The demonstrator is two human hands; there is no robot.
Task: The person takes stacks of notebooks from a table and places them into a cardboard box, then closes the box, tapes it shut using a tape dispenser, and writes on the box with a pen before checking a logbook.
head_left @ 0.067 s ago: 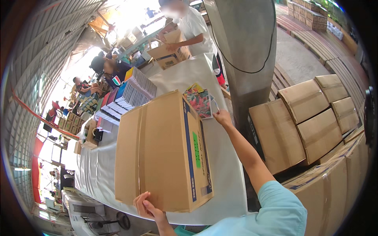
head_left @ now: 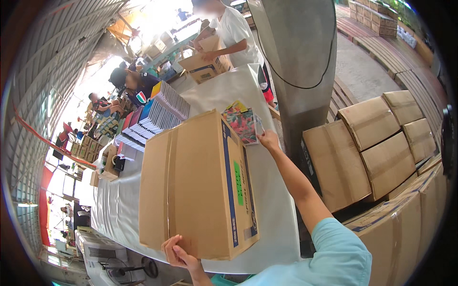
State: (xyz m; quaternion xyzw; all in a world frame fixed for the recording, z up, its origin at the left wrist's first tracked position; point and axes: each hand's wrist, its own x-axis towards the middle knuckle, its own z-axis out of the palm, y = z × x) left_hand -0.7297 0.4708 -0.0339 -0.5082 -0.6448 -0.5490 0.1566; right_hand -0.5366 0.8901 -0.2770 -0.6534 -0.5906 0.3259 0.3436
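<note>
A large taped cardboard box (head_left: 191,181), with a blue stripe and a green label on its right side, stands on the pale cloth-covered table (head_left: 274,214). My left hand (head_left: 180,252) rests against its near edge, fingers loosely bent and thumb apart. Beyond the box's far right corner, my right hand (head_left: 269,139) is closed in a pinch at the pale right edge of a notebook (head_left: 242,125) with a colourful red and green cover. The box partly hides that notebook, and my fingertips are small in the picture.
Stacks of notebooks (head_left: 155,114) stand behind the box at the left. At the far end a person in white (head_left: 236,35) handles an open carton (head_left: 205,66). A metal post (head_left: 296,62) rises beside the table. Closed cartons (head_left: 334,164) are piled at the right.
My right hand has shifted slightly away from me at the notebook's edge, and the pale strip there looks narrower. My left hand stays against the box.
</note>
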